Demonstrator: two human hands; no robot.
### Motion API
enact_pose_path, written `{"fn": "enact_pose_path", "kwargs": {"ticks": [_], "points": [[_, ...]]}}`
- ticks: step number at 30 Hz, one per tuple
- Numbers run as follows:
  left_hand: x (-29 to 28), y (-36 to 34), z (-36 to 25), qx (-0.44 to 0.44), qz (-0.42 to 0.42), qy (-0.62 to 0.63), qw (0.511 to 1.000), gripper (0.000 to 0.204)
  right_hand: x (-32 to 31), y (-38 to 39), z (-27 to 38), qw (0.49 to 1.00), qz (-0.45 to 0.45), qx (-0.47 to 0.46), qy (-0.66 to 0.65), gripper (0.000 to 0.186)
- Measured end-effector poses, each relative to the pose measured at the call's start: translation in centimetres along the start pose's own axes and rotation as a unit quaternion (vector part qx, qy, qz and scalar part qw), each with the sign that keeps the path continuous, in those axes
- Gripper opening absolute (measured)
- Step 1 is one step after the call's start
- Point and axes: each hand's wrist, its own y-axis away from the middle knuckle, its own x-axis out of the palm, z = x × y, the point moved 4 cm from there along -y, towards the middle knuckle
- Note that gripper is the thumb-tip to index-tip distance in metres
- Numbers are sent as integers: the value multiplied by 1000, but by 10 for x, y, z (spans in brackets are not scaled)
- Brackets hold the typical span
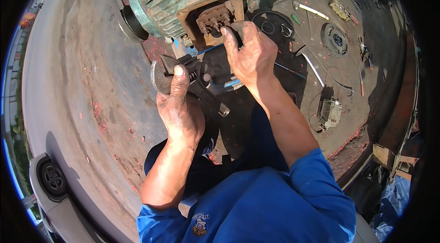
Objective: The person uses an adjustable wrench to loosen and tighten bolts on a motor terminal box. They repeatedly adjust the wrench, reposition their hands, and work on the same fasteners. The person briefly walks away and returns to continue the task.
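A worn green ribbed motor (192, 9) lies at the top of the view, its square terminal box (181, 16) open on rusty terminals (213, 19). My right hand (252, 55) is at the box's lower right opening, fingers curled and thumb raised toward the terminals; whatever it grips is hidden. My left hand (181, 108) is closed on a large dark adjustable wrench (206, 95), thumb over its broad head, handle angled down to the right. Beneath both hands is a dark round area with a blue-and-silver rim (227, 86), partly covered.
Scattered tools (311, 11), rings (268, 27), a grey round cover (333, 39) and a metal box (331, 114) lie on the stained ground at right. A parked car (64, 211) stands lower left beside the road. Metal panels and blue plastic (394, 202) line the right edge.
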Motion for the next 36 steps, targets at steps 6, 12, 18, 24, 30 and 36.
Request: {"fn": "enact_pose_path", "kwargs": {"ticks": [6, 12, 18, 24, 30, 36], "points": [[-8, 3, 6, -132, 14, 93, 987, 32, 4, -5, 10, 998, -10, -22, 57, 20], [-1, -2, 8, -124, 26, 107, 986, 28, 1, -5, 12, 997, -34, -50, 52, 20], [3, -3, 7, -128, 37, 97, 986, 25, 1, -6, 14, 995, 43, 8, 90, 23], [5, -2, 8, -124, 25, 40, 991, 36, 2, -5, 10, 995, -71, -57, 41, 22], [6, -3, 9, -132, 24, 39, 990, 37, 3, -5, 15, 995, 29, 15, 95, 22], [5, -4, 13, -149, 13, 35, 988, 36, -5, -5, 16, 996, -10, -5, 85, 20]]}}
